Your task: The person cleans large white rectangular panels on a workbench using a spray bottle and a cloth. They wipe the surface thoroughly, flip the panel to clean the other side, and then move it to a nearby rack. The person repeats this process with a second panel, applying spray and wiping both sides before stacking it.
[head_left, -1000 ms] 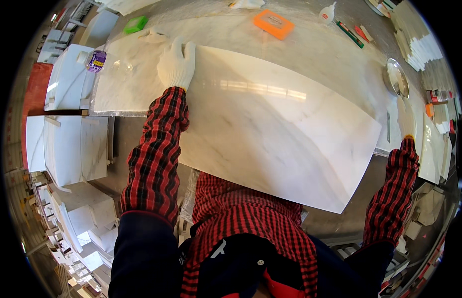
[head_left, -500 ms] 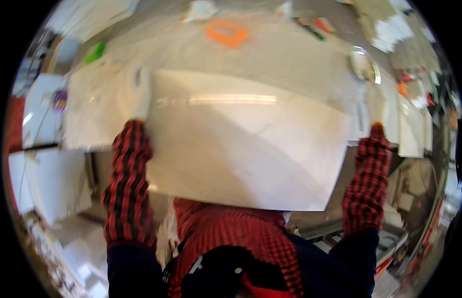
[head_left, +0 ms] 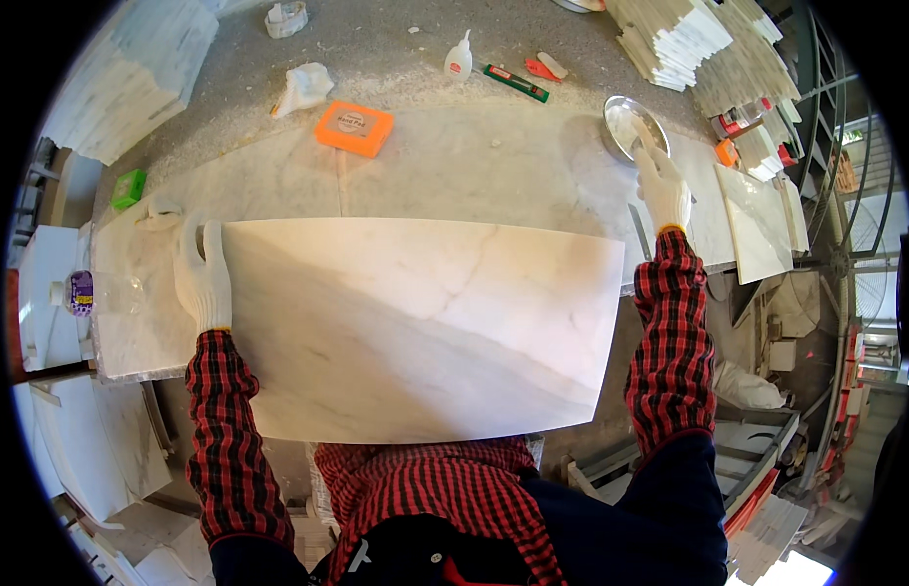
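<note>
Head view, left hand (head_left: 204,285) at slab (head_left: 425,337) edge, right hand (head_left: 663,193) apart

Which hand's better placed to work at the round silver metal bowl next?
Probably the right: the white-gloved right hand is at the round silver metal bowl, while the white-gloved left hand is at the left edge of the white, grey-veined stone slab.

At eleven o'clock in my view, the orange box (head_left: 354,128) carries readable print on a round label (head_left: 351,121). At twelve, the white bottle (head_left: 458,63) has a red label, too small to read. Purple, at nine, wraps a clear bottle (head_left: 80,293); red, at two, another bottle (head_left: 742,118): both illegible.
</note>
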`<state>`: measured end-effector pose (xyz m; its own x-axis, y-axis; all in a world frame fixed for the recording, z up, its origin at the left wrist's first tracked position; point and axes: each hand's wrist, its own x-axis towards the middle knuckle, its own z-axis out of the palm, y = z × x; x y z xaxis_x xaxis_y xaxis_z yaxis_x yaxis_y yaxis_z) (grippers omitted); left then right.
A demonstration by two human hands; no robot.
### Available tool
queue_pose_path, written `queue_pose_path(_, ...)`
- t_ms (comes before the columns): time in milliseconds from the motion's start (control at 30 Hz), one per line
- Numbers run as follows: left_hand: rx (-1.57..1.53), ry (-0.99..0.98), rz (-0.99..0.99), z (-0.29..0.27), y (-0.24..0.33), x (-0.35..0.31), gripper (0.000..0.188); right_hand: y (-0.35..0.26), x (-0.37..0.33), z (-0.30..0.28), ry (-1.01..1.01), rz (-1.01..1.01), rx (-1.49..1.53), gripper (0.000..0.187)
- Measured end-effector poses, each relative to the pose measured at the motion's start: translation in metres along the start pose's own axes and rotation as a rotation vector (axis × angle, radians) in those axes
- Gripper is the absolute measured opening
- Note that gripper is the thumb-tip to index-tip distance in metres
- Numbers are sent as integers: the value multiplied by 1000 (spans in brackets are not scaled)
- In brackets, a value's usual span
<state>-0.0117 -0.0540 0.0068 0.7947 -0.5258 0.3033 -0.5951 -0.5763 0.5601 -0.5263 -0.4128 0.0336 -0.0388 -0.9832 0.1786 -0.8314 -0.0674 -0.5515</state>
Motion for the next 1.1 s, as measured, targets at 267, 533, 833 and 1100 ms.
queue_pose_path(267, -24, 66, 54, 6, -9, 2, 44, 12, 16, 0, 25, 43, 49, 33)
queue_pose_path(533, -28, 32, 22, 4, -6, 1, 44, -14, 22, -12, -19, -6, -377, 54)
queue_pose_path(833, -86, 76, 53, 3, -3, 2, 44, -4, 62, 13, -81, 25, -573, 47)
queue_pose_path(1100, -76, 72, 46, 3, -6, 1, 44, 8, 43, -7, 180, -72, -433, 39)
